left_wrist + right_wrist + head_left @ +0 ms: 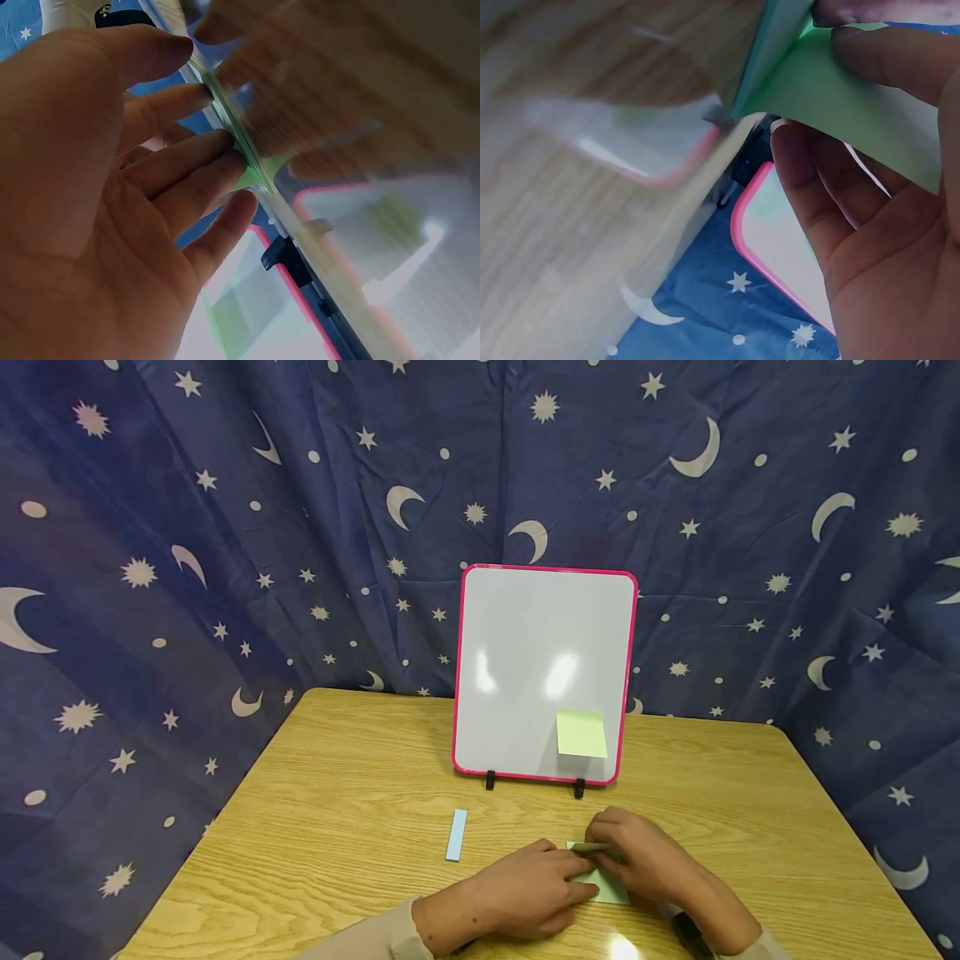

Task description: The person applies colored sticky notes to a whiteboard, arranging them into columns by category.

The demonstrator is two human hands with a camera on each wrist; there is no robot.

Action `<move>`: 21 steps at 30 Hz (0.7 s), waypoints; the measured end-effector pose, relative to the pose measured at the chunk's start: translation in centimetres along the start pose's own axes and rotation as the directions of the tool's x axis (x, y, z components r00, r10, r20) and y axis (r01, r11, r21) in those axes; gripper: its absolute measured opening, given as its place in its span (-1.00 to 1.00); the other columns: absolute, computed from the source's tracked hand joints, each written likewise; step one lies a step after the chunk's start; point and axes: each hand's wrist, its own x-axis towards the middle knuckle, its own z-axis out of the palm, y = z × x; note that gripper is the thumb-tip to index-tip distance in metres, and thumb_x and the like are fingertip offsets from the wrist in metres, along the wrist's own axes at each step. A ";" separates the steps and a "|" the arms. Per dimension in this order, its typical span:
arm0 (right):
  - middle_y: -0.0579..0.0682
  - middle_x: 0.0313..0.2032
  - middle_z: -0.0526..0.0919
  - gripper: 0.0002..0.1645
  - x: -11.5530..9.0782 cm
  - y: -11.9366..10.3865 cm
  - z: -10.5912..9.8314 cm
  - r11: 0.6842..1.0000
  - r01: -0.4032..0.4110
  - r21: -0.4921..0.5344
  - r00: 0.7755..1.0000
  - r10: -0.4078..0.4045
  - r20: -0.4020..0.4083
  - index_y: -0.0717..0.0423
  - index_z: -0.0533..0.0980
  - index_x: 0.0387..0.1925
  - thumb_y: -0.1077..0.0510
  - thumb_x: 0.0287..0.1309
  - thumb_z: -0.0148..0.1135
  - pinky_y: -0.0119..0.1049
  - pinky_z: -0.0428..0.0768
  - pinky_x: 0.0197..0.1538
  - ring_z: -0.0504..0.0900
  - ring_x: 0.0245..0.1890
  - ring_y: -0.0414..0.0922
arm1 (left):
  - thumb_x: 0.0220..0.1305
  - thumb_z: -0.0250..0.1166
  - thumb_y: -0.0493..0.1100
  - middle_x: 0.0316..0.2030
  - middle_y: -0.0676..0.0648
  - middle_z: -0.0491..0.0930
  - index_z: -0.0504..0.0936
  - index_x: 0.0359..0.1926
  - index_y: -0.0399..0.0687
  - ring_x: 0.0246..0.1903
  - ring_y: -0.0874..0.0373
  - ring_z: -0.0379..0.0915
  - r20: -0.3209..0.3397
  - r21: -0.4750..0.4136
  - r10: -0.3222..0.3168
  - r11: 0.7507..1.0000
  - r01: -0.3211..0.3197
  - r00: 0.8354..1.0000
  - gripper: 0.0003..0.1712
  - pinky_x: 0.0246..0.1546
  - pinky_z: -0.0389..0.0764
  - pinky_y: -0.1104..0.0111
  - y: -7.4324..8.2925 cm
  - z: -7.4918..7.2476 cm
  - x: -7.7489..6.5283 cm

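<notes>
A pale green sticky note pad [611, 890] lies on the table in front of me. My left hand [525, 892] rests on it, fingers extended, with fingertips along the pad's edge [244, 142] in the left wrist view. With my right hand [647, 858] I pinch the top sticky note [877, 112] between thumb and fingers. That note bends up away from the pad, its far side still joined to it in the right wrist view. My fingers cover part of the pad in the head view.
A pink-framed whiteboard [540, 643] stands upright on black feet behind my hands. One yellow-green sticky note [581, 735] is stuck at its lower right. A narrow light blue strip [456, 835] lies on the wooden table [337, 793]. Behind hangs a blue curtain [337, 510].
</notes>
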 end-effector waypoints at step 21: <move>-0.27 -0.37 0.65 -0.70 1.1 -0.2 -0.8 0.986 -0.121 -0.117 0.991 0.113 -0.072 -0.11 0.65 -0.38 0.32 0.01 0.59 -0.29 0.64 -0.32 0.61 -0.34 -0.30 | 0.56 0.20 0.22 0.51 0.00 0.39 0.53 0.45 0.42 0.49 0.21 0.29 0.034 -0.057 -0.043 0.997 0.045 0.999 -0.49 0.20 0.53 0.33 -0.3 0.1 -0.1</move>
